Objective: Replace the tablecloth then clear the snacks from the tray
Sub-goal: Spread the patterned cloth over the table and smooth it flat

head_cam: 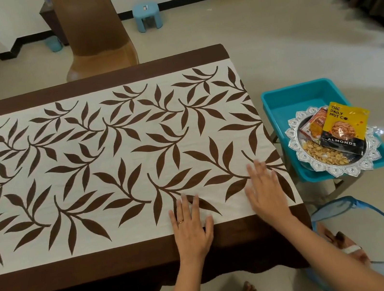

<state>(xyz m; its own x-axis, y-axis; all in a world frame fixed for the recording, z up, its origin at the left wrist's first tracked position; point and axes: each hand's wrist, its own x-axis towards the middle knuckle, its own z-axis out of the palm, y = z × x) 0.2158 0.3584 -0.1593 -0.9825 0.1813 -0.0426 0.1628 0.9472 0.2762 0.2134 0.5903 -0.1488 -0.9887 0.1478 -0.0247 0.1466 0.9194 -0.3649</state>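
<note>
A cream tablecloth with brown leaves and a brown border lies spread over the table. My left hand rests flat on it near the front right edge, fingers straight. My right hand lies flat beside it, close to the right corner, slightly blurred. To the right of the table a silver tray sits on a teal tub. The tray holds a yellow almonds packet, a red snack packet and loose nuts.
A brown chair stands behind the table's far side. A small blue stool sits by the far wall. A blue mesh basket with cloth in it stands on the floor at the lower right. Dark curtains hang at the upper right.
</note>
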